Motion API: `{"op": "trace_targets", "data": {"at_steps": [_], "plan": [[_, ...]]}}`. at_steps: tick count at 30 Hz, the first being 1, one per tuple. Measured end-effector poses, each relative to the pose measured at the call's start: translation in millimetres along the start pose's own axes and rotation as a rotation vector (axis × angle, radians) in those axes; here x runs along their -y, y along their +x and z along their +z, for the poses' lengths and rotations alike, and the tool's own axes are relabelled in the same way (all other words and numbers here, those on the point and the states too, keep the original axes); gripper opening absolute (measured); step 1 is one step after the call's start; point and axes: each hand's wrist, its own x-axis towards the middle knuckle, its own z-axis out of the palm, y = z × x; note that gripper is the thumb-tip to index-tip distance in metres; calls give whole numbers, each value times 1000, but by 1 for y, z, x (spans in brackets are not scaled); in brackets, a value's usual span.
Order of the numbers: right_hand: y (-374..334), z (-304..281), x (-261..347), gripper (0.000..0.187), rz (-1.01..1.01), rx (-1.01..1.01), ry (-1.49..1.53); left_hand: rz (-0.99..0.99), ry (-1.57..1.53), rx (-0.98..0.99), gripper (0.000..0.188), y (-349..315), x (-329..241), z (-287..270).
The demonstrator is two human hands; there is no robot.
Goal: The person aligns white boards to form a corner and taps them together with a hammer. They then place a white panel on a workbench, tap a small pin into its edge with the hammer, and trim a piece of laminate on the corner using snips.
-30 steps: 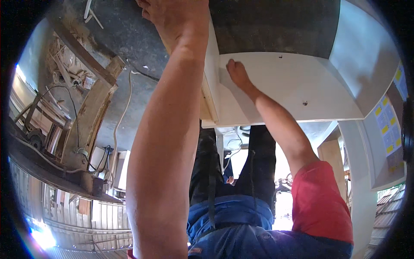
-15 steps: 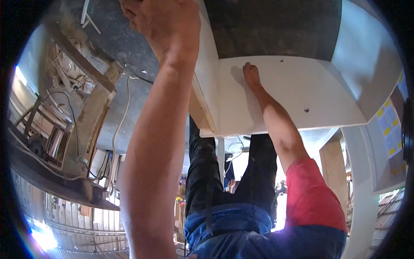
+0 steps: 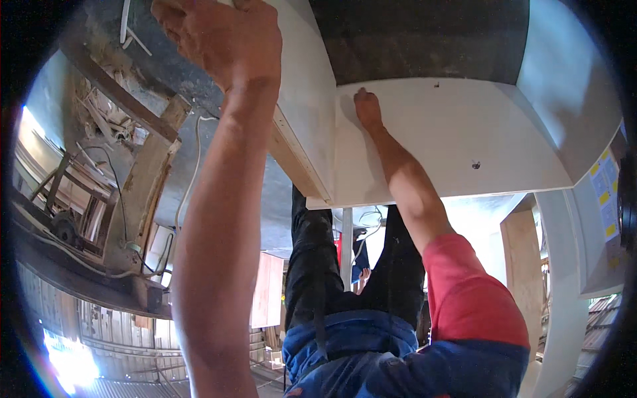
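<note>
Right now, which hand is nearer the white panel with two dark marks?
Right: the right hand is over the white panel; the left hand is left of it, by the side panel.

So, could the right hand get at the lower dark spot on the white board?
Probably yes: the right hand is at the same white board, and nothing seems to block its way across to the lower dark spot, just bare board.

Wood scraps (image 3: 106, 123) lie near a weathered wooden beam (image 3: 142, 189).
</note>
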Motion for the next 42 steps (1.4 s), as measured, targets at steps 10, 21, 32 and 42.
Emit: {"op": "trace_targets", "data": {"at_steps": [10,21,32,42], "plan": [[82,-123,80,41,-62,-307,843,146,277,-153,65,-16,-11,16],[4,-41,62,32,-37,-175,732,129,278,-145,67,-8,-5,16],[-69,-29,37,43,-19,-217,233,103,251,-147,66,-12,-10,17],[-134,-114,60,50,-210,183,293,1,148,-106,67,-16,-12,5]]}}
